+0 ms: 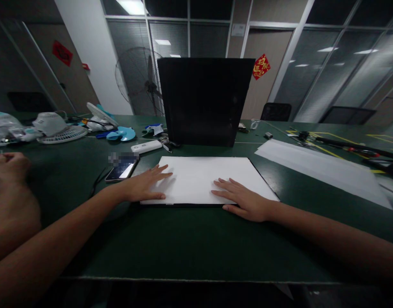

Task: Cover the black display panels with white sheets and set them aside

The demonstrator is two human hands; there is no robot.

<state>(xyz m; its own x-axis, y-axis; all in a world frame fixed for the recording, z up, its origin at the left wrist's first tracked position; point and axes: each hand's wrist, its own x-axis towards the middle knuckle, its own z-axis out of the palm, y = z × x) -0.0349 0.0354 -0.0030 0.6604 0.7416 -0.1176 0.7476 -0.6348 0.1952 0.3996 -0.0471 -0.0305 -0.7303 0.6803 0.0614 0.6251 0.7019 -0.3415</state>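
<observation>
A white rectangular sheet [190, 177] lies flat on the green table, with a thin dark edge showing beneath it along the front and right. Over its left part, my left hand [148, 184] is spread, fingers pointing across the white surface. My right hand [241, 199] rests at its front right, fingers extended on the sheet and the thumb by the front edge. Neither hand holds anything. Just beyond my left wrist lies a phone [122, 170] with its screen lit. Behind the sheet stands a large black panel [206, 100], upright.
Another person's hand [10, 167] and forearm are at the far left. Fan parts [63, 132], a blue fan blade [122, 134] and a white stick-like device [147, 146] lie at left. Loose paper [321, 167] and a black pole [353, 146] are at right. The table's front edge [196, 280] is near me.
</observation>
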